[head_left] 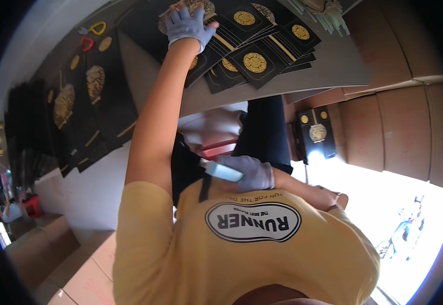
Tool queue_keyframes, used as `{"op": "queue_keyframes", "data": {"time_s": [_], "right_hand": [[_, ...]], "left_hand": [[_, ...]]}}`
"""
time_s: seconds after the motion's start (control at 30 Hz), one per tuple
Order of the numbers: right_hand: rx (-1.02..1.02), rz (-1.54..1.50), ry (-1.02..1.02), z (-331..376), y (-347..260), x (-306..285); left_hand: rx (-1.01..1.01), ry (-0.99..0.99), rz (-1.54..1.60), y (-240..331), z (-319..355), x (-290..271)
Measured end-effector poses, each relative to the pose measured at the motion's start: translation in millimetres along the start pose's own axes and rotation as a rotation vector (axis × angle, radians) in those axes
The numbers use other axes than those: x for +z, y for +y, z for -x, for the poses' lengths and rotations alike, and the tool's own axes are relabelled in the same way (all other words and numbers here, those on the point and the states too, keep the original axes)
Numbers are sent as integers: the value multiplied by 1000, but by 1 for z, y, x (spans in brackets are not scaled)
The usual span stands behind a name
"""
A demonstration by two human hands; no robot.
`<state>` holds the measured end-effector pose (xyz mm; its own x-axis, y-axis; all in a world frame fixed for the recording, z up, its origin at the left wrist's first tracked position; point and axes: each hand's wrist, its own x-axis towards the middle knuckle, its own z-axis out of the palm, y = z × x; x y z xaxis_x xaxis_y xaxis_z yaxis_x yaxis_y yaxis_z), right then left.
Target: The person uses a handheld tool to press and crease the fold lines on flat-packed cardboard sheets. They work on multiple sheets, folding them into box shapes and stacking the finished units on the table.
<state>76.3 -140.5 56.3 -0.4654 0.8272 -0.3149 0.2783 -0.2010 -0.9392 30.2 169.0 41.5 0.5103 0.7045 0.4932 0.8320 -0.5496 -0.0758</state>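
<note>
My left hand, in a grey glove with bare fingertips, lies flat with fingers spread on a black printed sheet with a gold pattern at the table's far side. Beside it several black folded card pieces with round gold medallions overlap in a fanned pile. Close to my body, my right hand, gloved likewise, is closed around a pale blue, oblong handheld object with a small metallic-looking end. Motion blurs it, so its exact kind is unclear.
Long black sheets with gold prints cover the table's left side. A yellow-handled tool and a red-handled one lie there. Cardboard boxes stand at right, near a black gold-printed box. Pale strips lie at the far right.
</note>
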Motion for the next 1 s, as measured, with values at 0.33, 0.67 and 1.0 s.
{"op": "queue_keyframes", "data": {"time_s": [0.33,0.67,1.0], "right_hand": [[41,-722,767,57,96,-26],[39,-714,848,56,99,-82],[434,-271,740,38,76,-92]], "left_hand": [[265,-104,288,34,118,-28],[277,-82,333,32,119,-25],[290,-136,325,34,117,-26]]}}
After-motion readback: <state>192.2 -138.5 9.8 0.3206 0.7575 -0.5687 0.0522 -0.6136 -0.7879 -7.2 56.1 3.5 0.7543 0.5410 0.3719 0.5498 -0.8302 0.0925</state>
